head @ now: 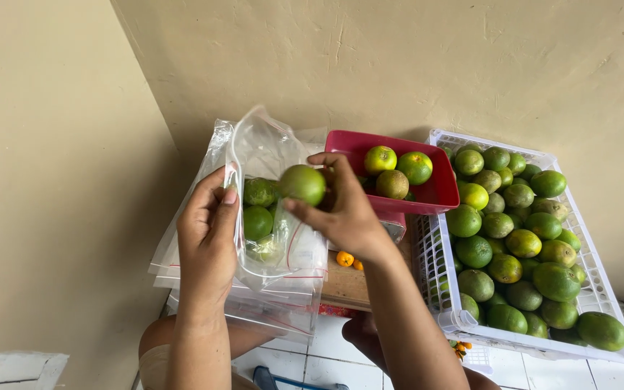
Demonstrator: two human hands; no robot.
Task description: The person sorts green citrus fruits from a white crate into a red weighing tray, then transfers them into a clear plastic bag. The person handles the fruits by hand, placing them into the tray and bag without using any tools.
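Centre of the frame, the right hand [344,213] pinches a green citrus fruit [302,184] in its grip, thumb below and fingertips curled over the far side, right at the mouth of a clear plastic bag [265,152]. The fruit sits just above the bag's opening, touching the fingers only. On the left, the left hand [207,231] has its grip pressed together on the bag's near edge, thumb flat against the plastic, holding the mouth up and wide. Inside the bag there are two green fruits [258,209] stacked one over the other, and maybe a third paler one under them, though the crinkled plastic makes that hard to call. Below the bag lies a stack of flat clear bags [276,303] with red seal lines. Just right of the hand, upper centre, a red tray [427,198] carries three more fruits. Further right, a white slotted crate [594,285] is heaped with green and yellow-green citrus. Under the right wrist, a couple of tiny orange fruits [346,258] rest on the wooden tabletop [344,285]. White floor tiles [312,368] show along the bottom edge.
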